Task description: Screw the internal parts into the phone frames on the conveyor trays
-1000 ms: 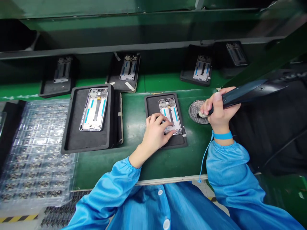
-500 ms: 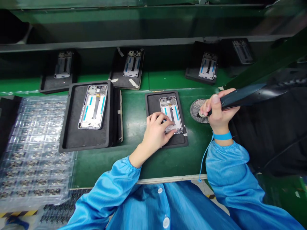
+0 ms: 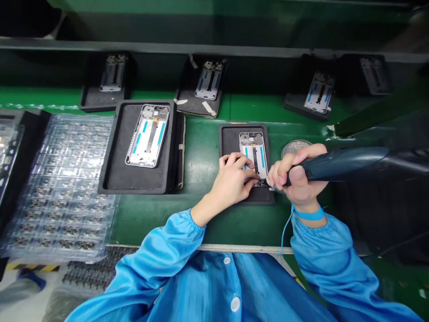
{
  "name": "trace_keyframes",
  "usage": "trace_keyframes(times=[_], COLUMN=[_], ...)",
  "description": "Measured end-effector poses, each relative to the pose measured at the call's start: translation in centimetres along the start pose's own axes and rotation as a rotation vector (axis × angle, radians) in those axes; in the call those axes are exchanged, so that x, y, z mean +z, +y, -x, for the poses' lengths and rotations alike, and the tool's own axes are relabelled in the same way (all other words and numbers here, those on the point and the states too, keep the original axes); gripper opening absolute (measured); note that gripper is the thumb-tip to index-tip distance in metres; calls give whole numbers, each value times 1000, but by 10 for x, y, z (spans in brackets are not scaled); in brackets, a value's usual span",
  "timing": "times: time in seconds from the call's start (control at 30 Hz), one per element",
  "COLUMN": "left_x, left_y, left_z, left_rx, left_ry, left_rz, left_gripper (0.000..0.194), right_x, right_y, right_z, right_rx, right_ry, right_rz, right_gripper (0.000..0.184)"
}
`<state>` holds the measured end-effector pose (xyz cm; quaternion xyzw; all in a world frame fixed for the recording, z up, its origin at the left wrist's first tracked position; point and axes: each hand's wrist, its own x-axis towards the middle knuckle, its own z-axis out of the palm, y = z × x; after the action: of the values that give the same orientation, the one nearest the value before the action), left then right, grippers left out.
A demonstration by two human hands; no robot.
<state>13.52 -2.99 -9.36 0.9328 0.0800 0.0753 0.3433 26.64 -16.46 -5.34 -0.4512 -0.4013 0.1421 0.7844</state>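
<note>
An opened phone (image 3: 254,145) lies in a black foam tray (image 3: 229,136), its inner side up with blue strips and a dark ribbon cable. My left hand (image 3: 233,176) rests over its lower left part, fingers curled. Thumb and index finger come together at the phone's lower end; anything pinched between them is too small to make out. My right hand (image 3: 301,176) is wrapped round a dark electric screwdriver (image 3: 345,164), held almost level, its tip end at the phone's lower right corner. Behind that hand sits a round metal dish with a dotted surface (image 3: 295,145), partly covered.
Left of the work tray, a stack of black trays (image 3: 114,179) bears another opened phone (image 3: 148,136). Clear plastic trays of small parts (image 3: 63,192) overhang the bench's left edge. Several more phones in trays, including one phone (image 3: 210,80), stand along the back.
My right hand has brought the screwdriver from the round dish leftward to the phone's lower corner. My left thumb and index finger have drawn closer together. The whole view has shifted.
</note>
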Motion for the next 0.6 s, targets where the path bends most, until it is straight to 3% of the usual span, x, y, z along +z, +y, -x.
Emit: trace_keyframes(times=[0.27, 0.6], left_x=[2, -1], left_y=[2, 4], left_z=[0, 1], left_rx=[2, 44], left_ry=[1, -22], left_rz=[9, 13], left_gripper=[21, 23], right_x=[-4, -1], right_y=[2, -3], right_z=[2, -2], right_rx=[20, -5], right_ry=[-5, 63], right_rz=[4, -1], right_gripper=[31, 39])
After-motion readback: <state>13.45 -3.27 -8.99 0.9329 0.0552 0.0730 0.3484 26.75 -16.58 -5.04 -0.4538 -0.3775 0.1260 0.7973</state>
